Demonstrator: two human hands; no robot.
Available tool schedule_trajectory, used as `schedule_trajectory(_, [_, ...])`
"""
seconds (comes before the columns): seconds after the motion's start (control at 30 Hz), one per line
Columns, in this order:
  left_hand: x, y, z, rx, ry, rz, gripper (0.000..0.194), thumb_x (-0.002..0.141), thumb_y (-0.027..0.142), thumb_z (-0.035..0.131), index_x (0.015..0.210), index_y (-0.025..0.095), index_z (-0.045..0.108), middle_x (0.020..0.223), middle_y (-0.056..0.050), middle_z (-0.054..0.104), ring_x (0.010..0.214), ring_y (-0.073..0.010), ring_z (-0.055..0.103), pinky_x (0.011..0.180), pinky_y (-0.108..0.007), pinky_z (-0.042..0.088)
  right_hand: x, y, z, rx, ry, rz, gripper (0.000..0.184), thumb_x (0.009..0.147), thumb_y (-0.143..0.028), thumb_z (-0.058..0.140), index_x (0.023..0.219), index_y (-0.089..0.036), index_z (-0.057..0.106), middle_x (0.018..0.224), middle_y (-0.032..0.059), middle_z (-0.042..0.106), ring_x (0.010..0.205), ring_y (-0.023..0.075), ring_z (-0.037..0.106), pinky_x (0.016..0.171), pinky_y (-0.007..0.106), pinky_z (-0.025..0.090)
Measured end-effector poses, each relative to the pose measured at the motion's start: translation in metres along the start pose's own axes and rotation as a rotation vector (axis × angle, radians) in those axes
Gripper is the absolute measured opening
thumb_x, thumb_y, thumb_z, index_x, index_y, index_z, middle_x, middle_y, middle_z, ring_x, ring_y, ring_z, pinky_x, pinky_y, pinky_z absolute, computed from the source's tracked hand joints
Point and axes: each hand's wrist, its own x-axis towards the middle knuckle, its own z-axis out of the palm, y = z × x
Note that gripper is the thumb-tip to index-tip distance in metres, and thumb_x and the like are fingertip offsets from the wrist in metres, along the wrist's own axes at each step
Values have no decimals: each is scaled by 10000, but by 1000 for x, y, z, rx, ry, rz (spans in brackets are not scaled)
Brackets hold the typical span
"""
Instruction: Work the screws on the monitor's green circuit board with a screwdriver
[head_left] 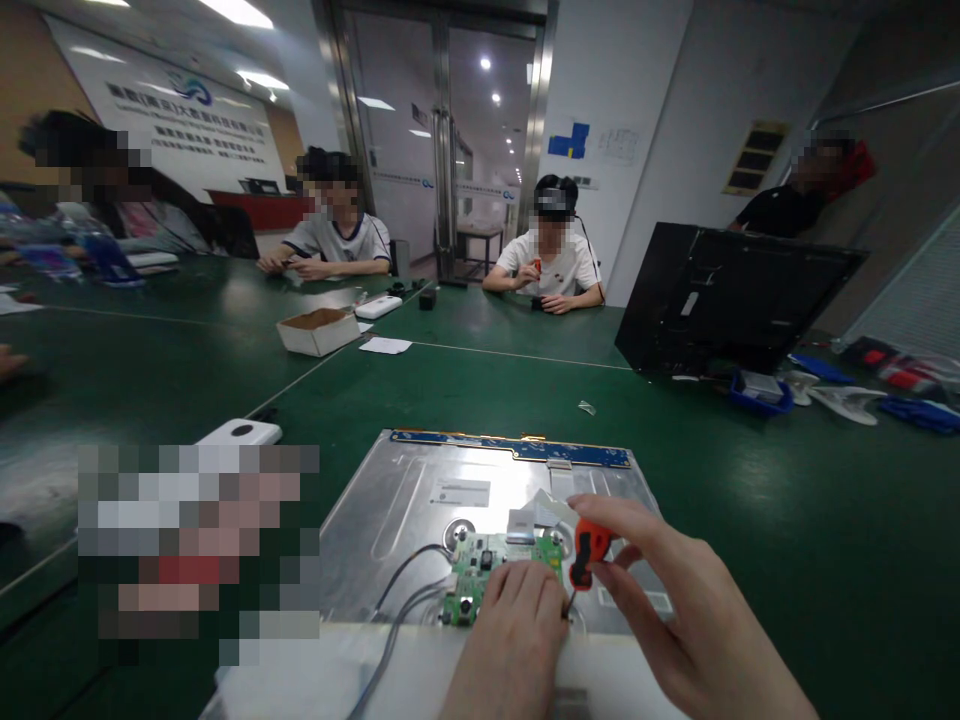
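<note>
A metal-backed display panel (405,500) lies in front of me, with a green circuit board (469,560) on its near part. My left hand (521,620) rests on this board, fingers bent and close together, pressing its right part; the fingertips are partly hidden. Between the thumb and fingers of my right hand (667,580) is a small red and black screwdriver (591,550). It points down, and its shaft meets the board's right edge beside my left fingers. A flat white ribbon cable (520,526) joins the board from behind. Grey cables (409,610) leave it on the left.
Across the green table (480,390) stand an open cardboard box (319,335) and a large black screen (727,300). A blue tray (761,395) sits at the right. Several people are around the table; one opposite (555,255) holds a red tool. A white device (240,432) lies left of the panel.
</note>
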Motion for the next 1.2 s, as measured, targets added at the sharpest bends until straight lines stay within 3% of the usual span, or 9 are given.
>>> schedule_trajectory(0.23, [2, 1, -12, -34, -31, 17, 260, 813, -15, 459, 932, 207, 525, 932, -35, 632, 906, -247, 598, 853, -415, 473, 3, 2, 2, 43, 28, 18, 424, 927, -98, 486, 1309, -276, 446, 1095, 50, 655, 796, 158, 666, 680, 272, 568])
schedule_trajectory(0.63, [3, 1, -23, -98, -104, 2, 271, 834, -22, 460, 968, 196, 550, 982, -46, 633, 939, -265, 584, 850, -443, 483, 0, 3, -1, 29, 24, 37, 409, 921, -86, 510, 1273, -280, 435, 1074, 37, 626, 834, 160, 634, 686, 294, 537])
schedule_trajectory(1.03, [-1, -1, 0, -69, 2, -13, 296, 736, -39, 503, 889, 215, 507, 916, -24, 626, 877, -262, 585, 803, -432, 474, 0, 3, 1, 32, 30, 21, 420, 920, -95, 517, 1285, -289, 440, 1078, 41, 632, 826, 167, 631, 685, 305, 535])
schedule_trajectory(1.2, [1, -1, -3, -62, 14, -8, 294, 725, -47, 515, 867, 210, 511, 899, -25, 630, 859, -268, 589, 791, -440, 482, 1, 4, 1, 46, 34, 26, 428, 921, -81, 507, 1287, -289, 435, 1081, 37, 631, 827, 159, 629, 692, 294, 536])
